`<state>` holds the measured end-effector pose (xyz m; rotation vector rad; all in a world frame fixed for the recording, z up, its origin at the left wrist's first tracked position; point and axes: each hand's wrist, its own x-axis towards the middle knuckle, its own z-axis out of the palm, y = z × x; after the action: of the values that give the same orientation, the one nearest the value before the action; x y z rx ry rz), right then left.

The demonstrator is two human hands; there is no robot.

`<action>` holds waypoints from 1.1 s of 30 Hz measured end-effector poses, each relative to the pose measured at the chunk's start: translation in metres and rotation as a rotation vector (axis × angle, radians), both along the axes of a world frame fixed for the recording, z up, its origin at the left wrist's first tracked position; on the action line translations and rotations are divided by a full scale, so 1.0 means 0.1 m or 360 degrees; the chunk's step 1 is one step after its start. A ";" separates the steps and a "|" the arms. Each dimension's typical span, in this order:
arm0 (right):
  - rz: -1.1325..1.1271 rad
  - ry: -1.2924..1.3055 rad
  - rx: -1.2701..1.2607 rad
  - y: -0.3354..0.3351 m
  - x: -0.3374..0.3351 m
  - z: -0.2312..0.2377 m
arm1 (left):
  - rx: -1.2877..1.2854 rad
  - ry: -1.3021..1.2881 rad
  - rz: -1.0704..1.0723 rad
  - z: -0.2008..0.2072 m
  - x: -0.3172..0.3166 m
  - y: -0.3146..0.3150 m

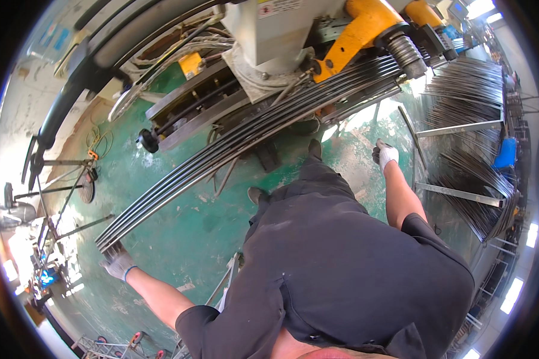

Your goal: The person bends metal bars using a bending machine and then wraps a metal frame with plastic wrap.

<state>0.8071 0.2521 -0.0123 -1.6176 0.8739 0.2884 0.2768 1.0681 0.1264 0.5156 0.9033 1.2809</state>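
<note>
Several long, dark metal rods lie side by side in a bundle slanting from the far right down to the lower left. At their near-left ends, my gloved left hand is closed around them, its fingers partly hidden by the rods. The far part of the bundle runs beside a yellow machine arm with a ribbed metal roller. My right hand, in a white glove with dark fingers, hangs away from the rods at my right side. Its fingers are curled, with nothing visible in them.
A grey machine column on a metal base stands ahead. On the right, large stacks of thin rods rest on metal racks. A black jointed arm and a stand are at left. The floor is green.
</note>
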 end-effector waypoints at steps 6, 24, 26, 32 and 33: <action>-0.0005 0.0196 0.0019 -0.57 0.64 -0.34 | -0.0525 -0.0005 -0.0162 -0.95 1.13 -1.30; 0.0926 0.0469 0.0142 -1.05 2.35 -0.78 | -0.1062 0.0190 -0.0691 -1.81 4.79 -4.72; 0.0960 0.0501 0.0029 -1.16 2.20 -0.78 | -0.1010 0.0204 -0.0780 -1.79 4.84 -4.66; 0.0634 0.0110 0.0218 -1.18 1.76 -0.17 | -0.0747 0.0397 -0.1327 -1.21 5.01 -4.93; 0.0686 -0.0050 0.0181 -1.04 1.76 0.12 | -0.0761 0.0165 -0.1515 -1.42 4.79 -4.83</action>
<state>0.9828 0.1477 0.0000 -1.6875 0.4681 0.6008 0.7554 0.5851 -0.0159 0.5287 0.8461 0.1666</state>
